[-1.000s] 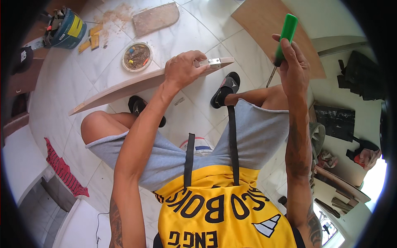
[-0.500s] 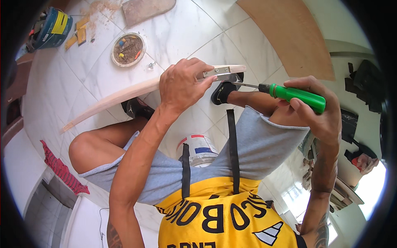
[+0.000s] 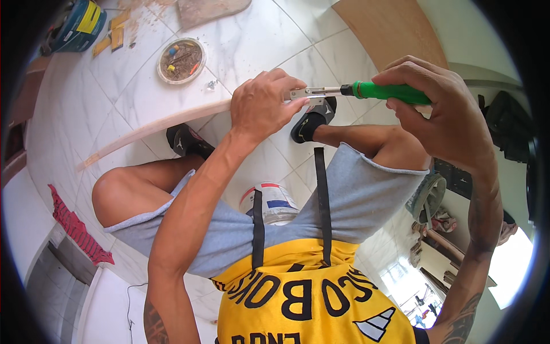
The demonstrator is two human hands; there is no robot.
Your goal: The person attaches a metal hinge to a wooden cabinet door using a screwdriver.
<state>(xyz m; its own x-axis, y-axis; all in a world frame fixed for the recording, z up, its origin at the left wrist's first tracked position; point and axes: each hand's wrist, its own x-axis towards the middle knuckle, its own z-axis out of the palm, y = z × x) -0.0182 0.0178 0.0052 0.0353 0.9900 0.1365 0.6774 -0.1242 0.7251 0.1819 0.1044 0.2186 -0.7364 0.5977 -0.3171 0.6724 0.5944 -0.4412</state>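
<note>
Gripping the green screwdriver (image 3: 395, 92) by its handle, the person's right hand (image 3: 444, 106) has its fingers bent over one side and the thumb along the other, a gap showing between handle and palm. From where I stand, the shaft points left and reaches the metal hinge (image 3: 314, 101) at the right end of the pale board (image 3: 160, 122); I can't tell whether the tip is seated in a screw. The left hand (image 3: 260, 106) is clamped over that same end, its fingers curled across the board and close together, the thumb pressed by the hinge; the fingertips behind the wood are hidden from me. The board runs off leftward, in front of the knees and over the left shoe (image 3: 186, 140). The right shoe (image 3: 316, 119) is just below the hinge. Between the legs stands a white bucket (image 3: 278, 202). Beyond the board, a round tub (image 3: 178, 81) of small bits rests on the tiles (image 3: 252, 34), with yellow pieces (image 3: 117, 38) and a blue bucket (image 3: 77, 28) farther left. A brown panel (image 3: 395, 31) lies ahead on the right, and a red striped cloth (image 3: 77, 226) at far left.
</note>
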